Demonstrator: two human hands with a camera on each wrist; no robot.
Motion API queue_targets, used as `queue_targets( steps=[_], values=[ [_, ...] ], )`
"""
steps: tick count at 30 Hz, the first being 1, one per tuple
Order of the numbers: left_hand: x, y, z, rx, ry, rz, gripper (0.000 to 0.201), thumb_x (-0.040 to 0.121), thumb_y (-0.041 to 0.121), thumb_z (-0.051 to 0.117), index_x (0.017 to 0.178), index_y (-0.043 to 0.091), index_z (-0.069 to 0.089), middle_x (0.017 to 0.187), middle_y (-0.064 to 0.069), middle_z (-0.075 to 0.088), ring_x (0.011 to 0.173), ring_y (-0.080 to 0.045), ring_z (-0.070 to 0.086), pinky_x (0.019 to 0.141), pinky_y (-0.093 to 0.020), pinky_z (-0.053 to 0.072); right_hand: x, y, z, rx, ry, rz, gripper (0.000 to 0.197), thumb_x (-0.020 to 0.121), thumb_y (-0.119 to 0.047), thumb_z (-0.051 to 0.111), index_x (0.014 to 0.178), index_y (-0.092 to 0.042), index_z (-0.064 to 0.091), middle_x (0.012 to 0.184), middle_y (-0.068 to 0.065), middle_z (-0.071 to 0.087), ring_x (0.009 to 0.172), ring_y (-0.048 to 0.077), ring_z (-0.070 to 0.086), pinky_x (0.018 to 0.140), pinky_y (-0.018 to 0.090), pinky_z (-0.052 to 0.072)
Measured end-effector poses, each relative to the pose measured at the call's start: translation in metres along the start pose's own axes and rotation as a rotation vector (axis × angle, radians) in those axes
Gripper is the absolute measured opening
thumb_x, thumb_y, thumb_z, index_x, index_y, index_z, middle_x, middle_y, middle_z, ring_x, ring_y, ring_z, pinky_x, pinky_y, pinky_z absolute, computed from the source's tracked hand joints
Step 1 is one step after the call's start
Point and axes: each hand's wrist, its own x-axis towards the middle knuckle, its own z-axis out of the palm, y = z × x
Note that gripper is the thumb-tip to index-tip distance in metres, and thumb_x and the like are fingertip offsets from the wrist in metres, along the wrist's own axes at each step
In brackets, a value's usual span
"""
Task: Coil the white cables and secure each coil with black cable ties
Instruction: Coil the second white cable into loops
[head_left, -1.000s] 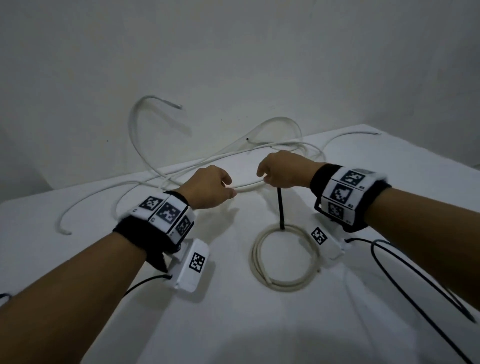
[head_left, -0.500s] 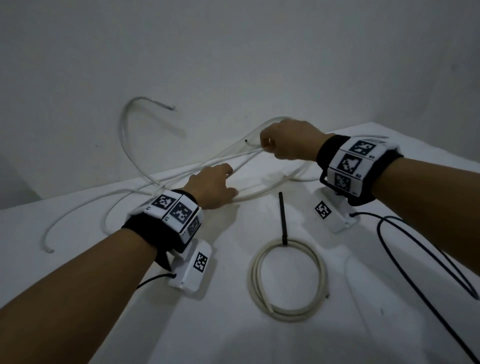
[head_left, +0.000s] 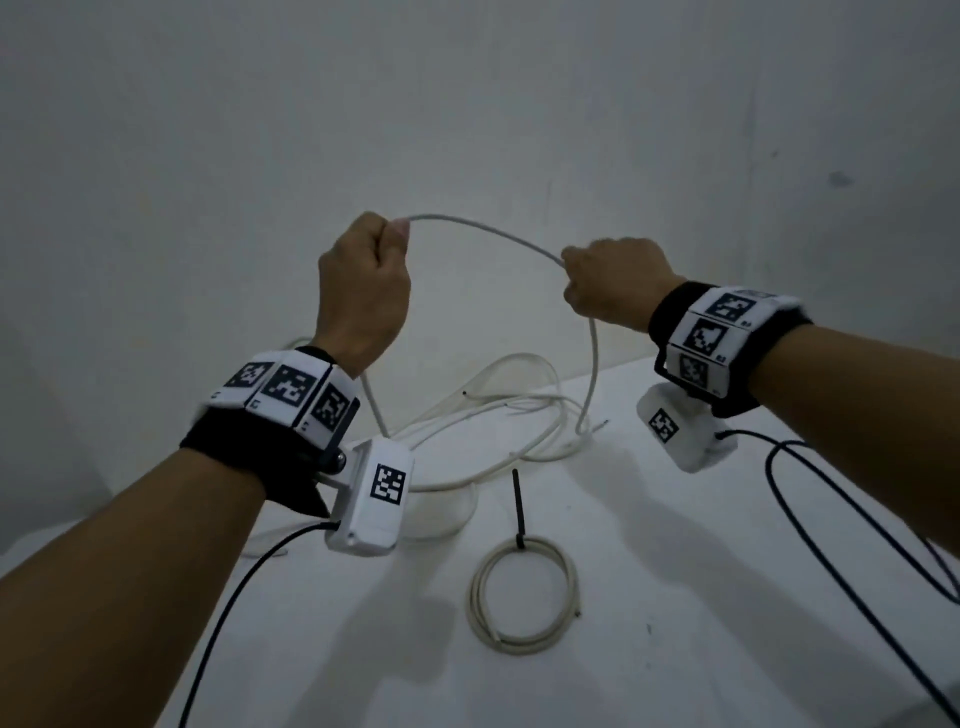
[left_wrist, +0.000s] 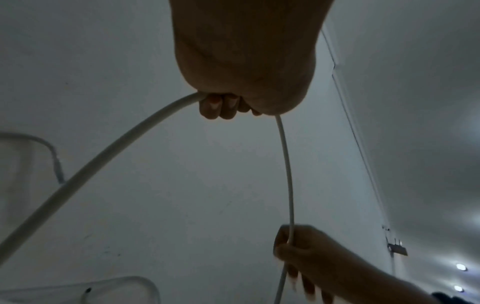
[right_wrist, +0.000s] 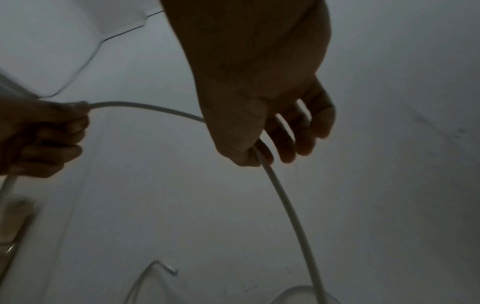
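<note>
Both hands are raised above the table with one white cable (head_left: 483, 226) arched between them. My left hand (head_left: 363, 280) grips it in a fist, and the cable (left_wrist: 103, 160) runs down past that wrist. My right hand (head_left: 608, 280) pinches the same cable (right_wrist: 285, 201), which then hangs to the table. Several loose white cables (head_left: 498, 415) lie tangled at the back of the table. Near the front lies a finished white coil (head_left: 524, 597), bound by a black cable tie (head_left: 518, 509) whose tail points away from me.
The white table (head_left: 675, 545) meets a pale wall behind the loose cables. Black sensor leads (head_left: 831, 509) loop over the table's right side, and another lead (head_left: 234, 597) trails off the left wrist unit. A clear plastic container (head_left: 441, 504) stands behind the left wrist.
Both hands have lifted off the table, carrying one white cable up into an arch. A second ago the right hand was at the black tie on the coil, which now lies free.
</note>
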Motion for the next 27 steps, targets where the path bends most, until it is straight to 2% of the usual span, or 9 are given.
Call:
queue_targets(
  steps=[3, 5, 7, 9, 11, 16, 20, 24, 27],
  values=[
    [0.003, 0.023, -0.016, -0.033, 0.094, -0.024, 0.032, 0.102, 0.029, 0.040, 0.074, 0.014, 0.044, 0.065, 0.009, 0.042, 0.061, -0.013, 0.038, 0.052, -0.025, 0.028, -0.024, 0.010, -0.009, 0.252, -0.244, 0.245, 0.015, 0.089, -0.016, 0.044, 0.078, -0.007, 0.050, 0.069, 0.007, 0.055, 0.061, 0.027, 0.056, 0.056, 0.028, 0.043],
    [0.003, 0.032, -0.028, -0.057, 0.139, -0.071, 0.035, 0.102, 0.030, 0.039, 0.068, 0.021, 0.039, 0.067, 0.010, 0.043, 0.064, -0.012, 0.039, 0.053, -0.024, 0.029, -0.038, 0.017, -0.003, 0.488, -0.338, 0.366, 0.016, 0.089, -0.011, 0.045, 0.080, -0.001, 0.054, 0.074, 0.014, 0.063, 0.071, 0.032, 0.064, 0.064, 0.035, 0.052],
    [-0.001, 0.034, -0.037, -0.087, 0.127, -0.141, 0.035, 0.101, 0.033, 0.040, 0.069, 0.020, 0.043, 0.066, 0.008, 0.045, 0.060, -0.009, 0.040, 0.050, -0.017, 0.032, -0.054, 0.019, 0.000, 0.733, -0.353, 0.461, 0.022, 0.092, -0.014, 0.047, 0.089, 0.004, 0.058, 0.078, 0.020, 0.067, 0.066, 0.033, 0.064, 0.063, 0.038, 0.056],
    [-0.011, 0.033, -0.042, -0.185, 0.055, -0.234, 0.036, 0.098, 0.036, 0.043, 0.067, 0.020, 0.051, 0.063, 0.005, 0.047, 0.058, -0.013, 0.042, 0.052, -0.025, 0.035, -0.067, 0.018, -0.005, 0.954, -0.356, 0.457, 0.031, 0.096, -0.025, 0.050, 0.087, 0.003, 0.060, 0.073, 0.017, 0.064, 0.057, 0.028, 0.060, 0.051, 0.031, 0.053],
    [-0.027, 0.035, -0.045, -0.260, -0.033, -0.304, 0.034, 0.096, 0.032, 0.045, 0.068, 0.020, 0.058, 0.061, 0.002, 0.049, 0.054, -0.015, 0.044, 0.050, -0.025, 0.034, -0.078, 0.014, -0.019, 1.143, -0.367, 0.382, 0.033, 0.096, -0.030, 0.053, 0.082, -0.001, 0.059, 0.072, 0.013, 0.062, 0.059, 0.023, 0.058, 0.050, 0.029, 0.051],
    [-0.072, 0.044, -0.054, -0.355, -0.179, -0.393, 0.021, 0.095, 0.010, 0.038, 0.096, 0.009, 0.059, 0.054, -0.008, 0.050, 0.039, -0.017, 0.044, 0.037, -0.025, 0.041, -0.098, -0.001, -0.051, 1.434, -0.250, 0.285, 0.029, 0.098, -0.032, 0.048, 0.081, -0.010, 0.058, 0.073, 0.006, 0.059, 0.057, 0.016, 0.051, 0.047, 0.024, 0.048],
    [-0.106, 0.040, -0.056, -0.434, -0.260, -0.575, 0.018, 0.092, 0.010, 0.043, 0.083, 0.005, 0.058, 0.060, -0.011, 0.058, 0.051, -0.022, 0.054, 0.040, -0.029, 0.048, -0.119, -0.024, -0.059, 1.475, -0.114, 0.276, 0.025, 0.100, -0.025, 0.040, 0.091, -0.012, 0.059, 0.069, 0.002, 0.056, 0.053, 0.012, 0.044, 0.040, 0.019, 0.036],
    [-0.131, 0.034, -0.051, -0.369, -0.198, -0.568, 0.023, 0.089, 0.036, 0.058, 0.092, 0.014, 0.060, 0.090, -0.008, 0.066, 0.082, -0.023, 0.064, 0.066, -0.040, 0.057, -0.140, -0.054, -0.061, 1.603, -0.301, 0.177, 0.027, 0.101, -0.024, 0.037, 0.096, -0.010, 0.060, 0.062, 0.000, 0.050, 0.044, 0.008, 0.037, 0.037, 0.018, 0.029],
    [-0.130, 0.029, -0.062, 0.033, 0.014, -0.334, 0.052, 0.085, 0.042, 0.064, 0.127, 0.013, 0.053, 0.122, -0.008, 0.060, 0.113, -0.025, 0.055, 0.094, -0.041, 0.046, -0.157, -0.073, -0.056, 1.491, -0.396, 0.049, 0.029, 0.101, -0.027, 0.038, 0.095, -0.010, 0.060, 0.060, -0.001, 0.047, 0.044, 0.007, 0.036, 0.038, 0.019, 0.030]
  ],
)
